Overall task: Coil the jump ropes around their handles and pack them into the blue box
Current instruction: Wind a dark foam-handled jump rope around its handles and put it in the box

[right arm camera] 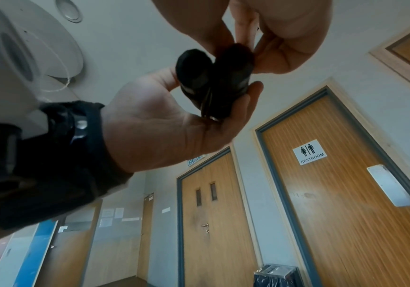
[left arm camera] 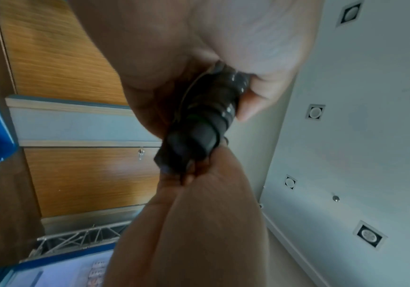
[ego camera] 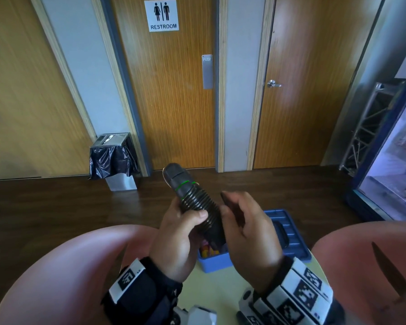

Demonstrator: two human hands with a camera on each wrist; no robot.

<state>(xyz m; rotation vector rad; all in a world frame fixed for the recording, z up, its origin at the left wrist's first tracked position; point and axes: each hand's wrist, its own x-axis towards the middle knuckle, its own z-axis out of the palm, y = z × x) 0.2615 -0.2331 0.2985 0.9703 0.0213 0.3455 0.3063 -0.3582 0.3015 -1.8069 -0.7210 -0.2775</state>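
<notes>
A black jump rope (ego camera: 192,198) with thin green rings has its cord wound in tight coils around its two handles. My left hand (ego camera: 182,231) grips this bundle around the middle and holds it tilted, upper end away from me. My right hand (ego camera: 244,221) pinches the bundle's lower end. The left wrist view shows the coiled jump rope (left arm camera: 204,124) between my left hand (left arm camera: 255,97) and my right hand (left arm camera: 199,213). From the right wrist the two handle ends (right arm camera: 214,77) show side by side under my right hand (right arm camera: 285,38). The blue box (ego camera: 215,262) stands open below my hands, coloured items inside.
The box's blue lid (ego camera: 291,233) lies open to the right on a pale round table (ego camera: 220,292). Pink rounded surfaces (ego camera: 68,266) flank the table. A bin with a black bag (ego camera: 114,158) stands by the restroom door (ego camera: 169,102). A lit fridge (ego camera: 396,160) is at right.
</notes>
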